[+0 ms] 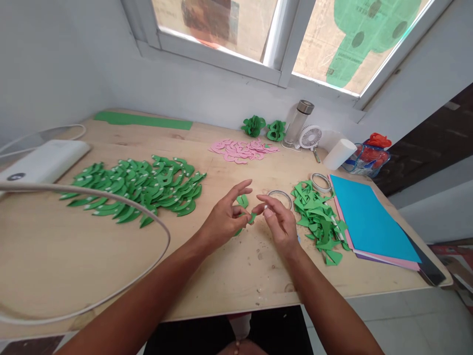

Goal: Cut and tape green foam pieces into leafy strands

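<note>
My left hand pinches a green paper cutout between thumb and fingers, over the middle of the table. Close to it on the right, the thumb and fingers of my right hand are pinched together. A tiny white bit shows at their tips, too small to name. Behind my left fingers another green paper piece lies on the table. A roll of tape rests just beyond my right hand. To the left spreads a pile of curved green cutouts bearing small white patches.
Green paper scraps, another tape roll and blue sheets lie right. Pink cutouts, green paper shapes, a bottle and a small fan sit behind. A white cable arcs across the left foreground.
</note>
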The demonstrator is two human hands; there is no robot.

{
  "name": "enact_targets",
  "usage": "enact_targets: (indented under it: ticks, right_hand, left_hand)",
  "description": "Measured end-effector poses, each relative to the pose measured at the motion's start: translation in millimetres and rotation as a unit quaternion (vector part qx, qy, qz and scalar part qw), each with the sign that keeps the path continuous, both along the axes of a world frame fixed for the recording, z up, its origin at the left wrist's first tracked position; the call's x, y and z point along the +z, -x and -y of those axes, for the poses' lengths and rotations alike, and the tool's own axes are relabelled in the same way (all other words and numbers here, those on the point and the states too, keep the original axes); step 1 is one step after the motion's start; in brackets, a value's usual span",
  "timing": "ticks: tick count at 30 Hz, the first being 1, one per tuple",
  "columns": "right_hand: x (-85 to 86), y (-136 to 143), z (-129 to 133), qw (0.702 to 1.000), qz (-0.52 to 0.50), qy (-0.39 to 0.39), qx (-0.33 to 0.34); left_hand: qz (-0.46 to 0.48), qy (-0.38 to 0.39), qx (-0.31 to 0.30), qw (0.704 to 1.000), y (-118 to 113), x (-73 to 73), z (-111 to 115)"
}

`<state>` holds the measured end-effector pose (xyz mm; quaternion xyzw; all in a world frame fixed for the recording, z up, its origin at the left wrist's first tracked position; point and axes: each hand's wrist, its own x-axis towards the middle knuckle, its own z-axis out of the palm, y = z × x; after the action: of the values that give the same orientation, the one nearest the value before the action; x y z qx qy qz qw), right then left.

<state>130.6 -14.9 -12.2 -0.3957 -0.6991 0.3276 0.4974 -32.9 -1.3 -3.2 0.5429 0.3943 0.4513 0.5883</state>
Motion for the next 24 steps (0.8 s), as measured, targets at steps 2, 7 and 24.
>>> enact_targets:
  ticks: [2,7,24]
  right_hand:
    - [0.2,0.1,0.0,1.000,-0.002,-0.001,0.001]
    - [0.2,0.5,0.4,1.000,0.012,-0.007,-0.004]
    - [0.5,6.0,-3.5,0.980,0.115,-0.059,-0.153]
  left_hand:
    - [0.014,0.016,0.002,1.000,-1.4,-1.5,0.4]
    - [0.032,0.019,0.030,0.999,-4.5,-2.9,1.1]
    - [-0.115,-0.117,0.094,0.982,-3.7,-7.4,2.6]
